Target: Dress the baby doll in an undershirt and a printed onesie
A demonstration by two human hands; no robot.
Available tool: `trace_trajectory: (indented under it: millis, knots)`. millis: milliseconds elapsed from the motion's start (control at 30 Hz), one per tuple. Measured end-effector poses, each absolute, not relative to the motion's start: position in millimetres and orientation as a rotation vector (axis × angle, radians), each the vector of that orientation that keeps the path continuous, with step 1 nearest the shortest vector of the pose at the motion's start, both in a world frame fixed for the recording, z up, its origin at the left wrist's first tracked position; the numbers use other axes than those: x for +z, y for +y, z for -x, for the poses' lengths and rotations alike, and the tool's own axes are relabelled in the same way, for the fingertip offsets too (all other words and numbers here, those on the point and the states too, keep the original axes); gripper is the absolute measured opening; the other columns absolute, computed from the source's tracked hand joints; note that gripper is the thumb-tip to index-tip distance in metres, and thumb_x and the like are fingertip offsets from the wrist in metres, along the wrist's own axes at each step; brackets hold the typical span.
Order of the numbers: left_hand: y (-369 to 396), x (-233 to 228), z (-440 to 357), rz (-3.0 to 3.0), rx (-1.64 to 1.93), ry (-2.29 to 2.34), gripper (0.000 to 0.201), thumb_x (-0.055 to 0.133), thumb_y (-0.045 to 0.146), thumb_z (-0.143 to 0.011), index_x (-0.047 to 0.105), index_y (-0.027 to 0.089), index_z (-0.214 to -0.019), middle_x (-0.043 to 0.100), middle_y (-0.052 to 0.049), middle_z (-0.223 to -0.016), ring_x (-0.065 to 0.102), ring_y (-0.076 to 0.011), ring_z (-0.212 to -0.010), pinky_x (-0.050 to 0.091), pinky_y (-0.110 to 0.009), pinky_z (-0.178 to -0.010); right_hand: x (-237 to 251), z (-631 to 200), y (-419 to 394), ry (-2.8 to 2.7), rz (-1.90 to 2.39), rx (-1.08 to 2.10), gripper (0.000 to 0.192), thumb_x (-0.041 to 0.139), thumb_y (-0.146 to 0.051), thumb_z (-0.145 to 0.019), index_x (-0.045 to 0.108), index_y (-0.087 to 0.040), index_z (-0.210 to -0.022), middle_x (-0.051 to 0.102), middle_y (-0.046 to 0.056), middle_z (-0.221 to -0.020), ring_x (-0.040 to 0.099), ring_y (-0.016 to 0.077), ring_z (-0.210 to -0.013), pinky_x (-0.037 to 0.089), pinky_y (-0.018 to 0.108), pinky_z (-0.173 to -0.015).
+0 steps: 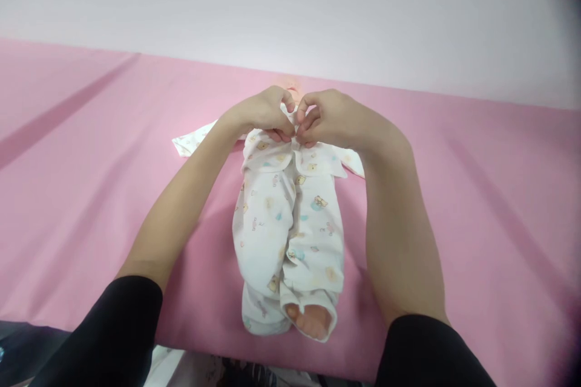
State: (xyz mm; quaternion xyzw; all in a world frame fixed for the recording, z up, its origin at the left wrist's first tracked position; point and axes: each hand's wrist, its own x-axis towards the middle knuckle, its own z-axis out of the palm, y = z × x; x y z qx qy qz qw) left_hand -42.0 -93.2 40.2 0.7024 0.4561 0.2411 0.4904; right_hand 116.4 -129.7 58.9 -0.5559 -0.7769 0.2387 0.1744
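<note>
A baby doll lies on its back, dressed in a white printed baby jacket (267,148) and matching trousers (263,224). My left hand (272,113) pinches the jacket's front edge near the neck. Opposite it, my right hand (324,116) grips the other front edge, the fingertips of both hands almost meeting. Any fastener between them is too small to make out. Below the fingers the jacket fronts part slightly. One doll foot (313,319) shows inside a trouser cuff; the other leg's end is covered by cloth. My hands hide most of the doll's head (293,92).
A pink sheet (91,193) with a few creases covers the table. Behind it rises a plain white wall (290,6). The jacket's sleeves (193,140) stretch out to both sides. White cloth (166,366) and dark items show below the table's front edge.
</note>
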Motion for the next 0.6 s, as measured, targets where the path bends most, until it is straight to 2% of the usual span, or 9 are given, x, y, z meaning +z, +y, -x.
trace_trajectory:
  millis: [267,500,600]
  knots:
    - [-103,43,37,-1.710,0.719,1.109,0.035,0.074,0.003,-0.058,0.049,0.016,-0.078,0.051,0.001,-0.071,0.066,-0.0178,-0.075,0.052,-0.032,-0.074,56,-116,-128,-2.185,1.664,0.495,0.024,0.067,-0.004,-0.062,0.052,-0.020,-0.071,0.058,0.001,-0.062,0.058,0.0193,-0.063,0.041,0.029,-0.056]
    - [-94,33,39,-1.638,0.756,1.048,0.035,0.073,0.006,-0.060,0.043,0.019,-0.071,0.047,0.003,-0.064,0.063,-0.0155,-0.075,0.051,-0.032,-0.076,46,-112,-127,-2.229,1.549,0.202,0.014,0.066,-0.015,-0.067,0.055,-0.020,-0.074,0.061,0.004,-0.071,0.057,0.0234,-0.072,0.041,0.032,-0.061]
    - [-93,30,41,-1.634,0.725,1.025,0.033,0.072,0.007,-0.060,0.043,0.019,-0.069,0.050,0.002,-0.063,0.062,-0.0144,-0.072,0.050,-0.030,-0.073,41,-107,-126,-2.271,1.535,0.113,0.012,0.065,-0.019,-0.069,0.056,-0.020,-0.078,0.060,0.005,-0.072,0.057,0.0228,-0.071,0.039,0.031,-0.060]
